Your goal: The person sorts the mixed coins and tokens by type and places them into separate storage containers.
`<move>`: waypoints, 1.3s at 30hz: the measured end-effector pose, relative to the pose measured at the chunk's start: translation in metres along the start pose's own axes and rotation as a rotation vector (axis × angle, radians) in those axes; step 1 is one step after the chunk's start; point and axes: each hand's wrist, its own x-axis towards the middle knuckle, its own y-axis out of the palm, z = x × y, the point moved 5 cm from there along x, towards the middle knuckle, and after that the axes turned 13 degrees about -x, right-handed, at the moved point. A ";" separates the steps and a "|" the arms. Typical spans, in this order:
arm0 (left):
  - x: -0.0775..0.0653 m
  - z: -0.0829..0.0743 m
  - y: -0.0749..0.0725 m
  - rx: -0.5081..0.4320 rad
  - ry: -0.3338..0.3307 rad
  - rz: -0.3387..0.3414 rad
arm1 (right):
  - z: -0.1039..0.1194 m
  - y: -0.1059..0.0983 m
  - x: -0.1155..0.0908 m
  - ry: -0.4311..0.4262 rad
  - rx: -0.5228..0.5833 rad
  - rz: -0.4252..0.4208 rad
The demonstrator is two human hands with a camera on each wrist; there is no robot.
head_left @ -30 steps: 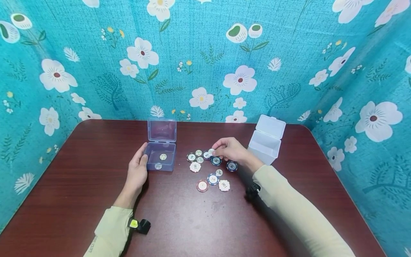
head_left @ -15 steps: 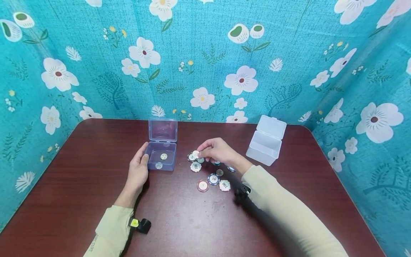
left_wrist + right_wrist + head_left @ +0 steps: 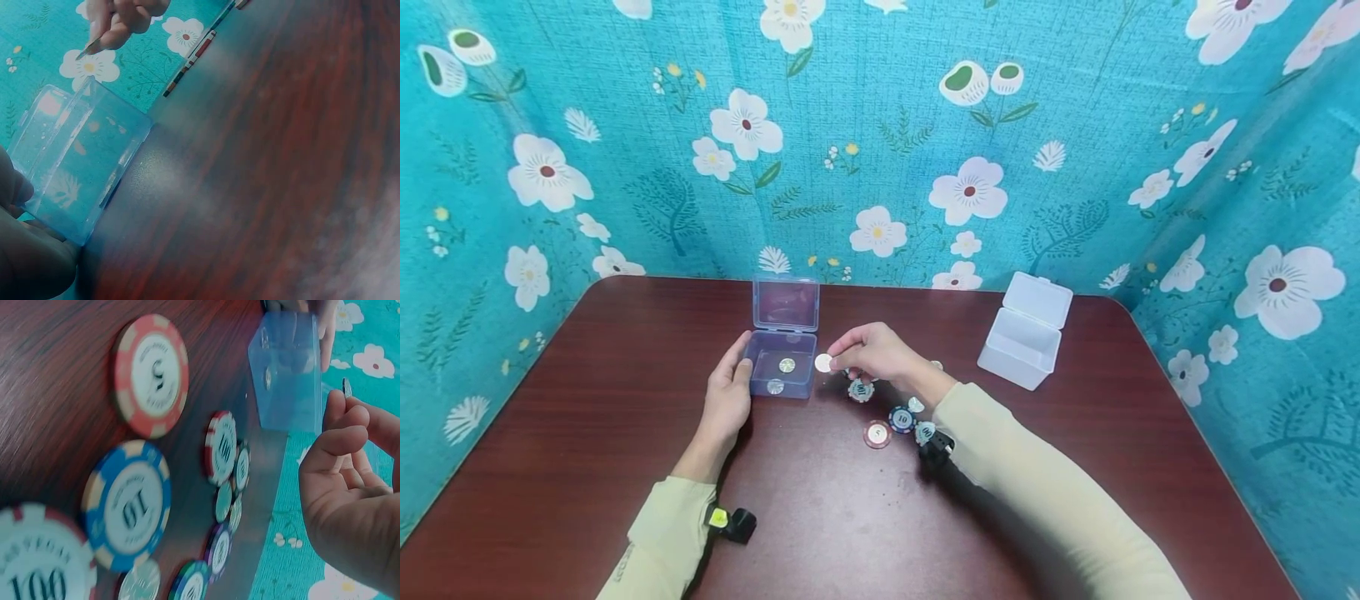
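My right hand (image 3: pixel 874 354) pinches a silvery coin (image 3: pixel 823 363) between thumb and fingertips, raised just to the right of the open blue see-through plastic box (image 3: pixel 799 388). My left hand (image 3: pixel 727 402) grips that box by its left side, thumb at the rim. Inside lies a coin (image 3: pixel 787 365), and another round silvery shape shows at the front wall. Poker chips lie below and right of the right hand: a red 5 chip (image 3: pixel 156 375), a blue 10 chip (image 3: pixel 131 506) and a white 100 chip (image 3: pixel 861 390). My right hand and forearm hide several others in the head view.
A white translucent box (image 3: pixel 1019 358) stands at the back right, lid up. A loose coin (image 3: pixel 915 404) lies against the blue chip. Flowered blue cloth (image 3: pixel 880 167) hangs behind the brown table (image 3: pixel 850 517).
My right hand has carried the pinched coin leftward from above the chips to the box's right side. My left hand keeps its hold on the blue box.
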 end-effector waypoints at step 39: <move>0.001 0.003 0.001 0.032 -0.028 -0.016 | -0.006 -0.027 -0.010 -0.043 -0.020 -0.070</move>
